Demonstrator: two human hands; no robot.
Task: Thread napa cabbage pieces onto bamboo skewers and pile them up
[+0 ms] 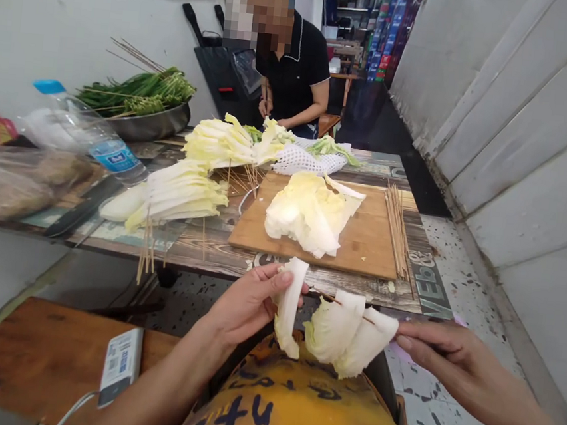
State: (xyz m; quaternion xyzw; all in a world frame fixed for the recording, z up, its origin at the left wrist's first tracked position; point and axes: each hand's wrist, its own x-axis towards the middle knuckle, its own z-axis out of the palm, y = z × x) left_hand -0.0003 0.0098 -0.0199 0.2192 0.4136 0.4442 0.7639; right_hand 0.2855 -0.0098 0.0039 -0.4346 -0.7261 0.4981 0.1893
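Observation:
Between the thumb and fingers of my left hand (249,303) is a pale strip of cabbage leaf (290,307), held upright. My right hand (454,362) pinches the right end of a thin wooden skewer (328,297), on which folded cabbage leaf pieces (347,332) are threaded. The skewer's left end points at the strip by my left fingers; whether it touches the strip I cannot tell. Beyond my hands, a heap of loose cabbage leaves (303,211) lies on a wooden cutting board (257,226). Bare skewers (396,227) lie along the board's right edge.
Skewered cabbage (180,192) is piled left of the board, with more cabbage (220,141) behind. A knife (80,210), a water bottle (114,149) and a metal bowl of greens (142,122) stand further left. A person in black (297,67) sits opposite. A power bank (121,364) lies on the bench.

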